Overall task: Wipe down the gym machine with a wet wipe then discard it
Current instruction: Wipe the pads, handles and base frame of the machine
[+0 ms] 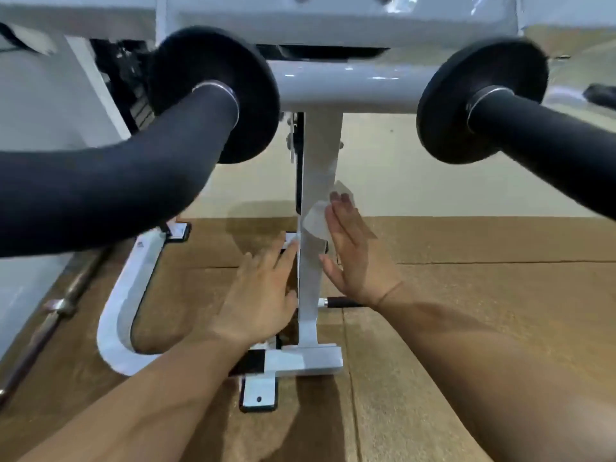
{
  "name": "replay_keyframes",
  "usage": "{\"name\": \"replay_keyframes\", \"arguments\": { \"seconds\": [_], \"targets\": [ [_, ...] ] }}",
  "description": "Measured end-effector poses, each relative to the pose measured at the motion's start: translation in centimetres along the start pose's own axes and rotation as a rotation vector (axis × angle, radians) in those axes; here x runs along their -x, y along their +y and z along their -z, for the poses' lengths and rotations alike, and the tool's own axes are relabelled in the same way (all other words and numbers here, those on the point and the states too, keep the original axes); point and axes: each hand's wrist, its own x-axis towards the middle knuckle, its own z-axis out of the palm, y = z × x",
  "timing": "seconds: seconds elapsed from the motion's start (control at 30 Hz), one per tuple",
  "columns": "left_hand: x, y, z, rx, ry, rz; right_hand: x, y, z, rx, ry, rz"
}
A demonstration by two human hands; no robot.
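Wiping is the step in hand, judged from how things lie. Nearest, the left hand (263, 295) rests flat, fingers straight, against the left face of the gym machine's white upright post (307, 315), holding nothing. Just beyond, the right hand (353, 258), fingers likewise straight and unclenched, presses the wet wipe (316, 221) onto the post's right face. The wipe is pale, crumpled, and lapped round the front edge. Next move probably needs even pressure along the post toward the crossbar (346, 88); discarding is not yet done.
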Motion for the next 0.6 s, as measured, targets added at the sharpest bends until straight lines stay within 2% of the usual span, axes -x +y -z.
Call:
{"name": "replay_keyframes", "arguments": {
  "seconds": [0.07, 0.2, 0.37, 0.5, 0.6],
  "targets": [
    [-1.6, -0.5, -1.4, 0.081, 0.089, 0.003, -1.2, 0.7, -1.2, 0.025, 0.081, 0.083],
    [-4.3, -1.7, -3.3, 0.196, 0.206, 0.008, -3.4, 2.4, -2.4, 0.321, 0.059, 0.189],
    [-5.6, -1.8, -3.5, 0.420, 0.140, -0.008, -5.9, 4.4, -0.3, 0.642, 0.014, 0.375],
    [-6.0, -1.0, -4.0, 0.627, 0.124, 0.013, -10.6, 3.9, 2.7, 0.743, 0.059, 0.498],
    [-5.7, -0.9, -5.0, 0.774, 0.148, 0.035, -10.0, 4.1, 1.7, 0.709, 0.078, 0.449]
  ]
}}
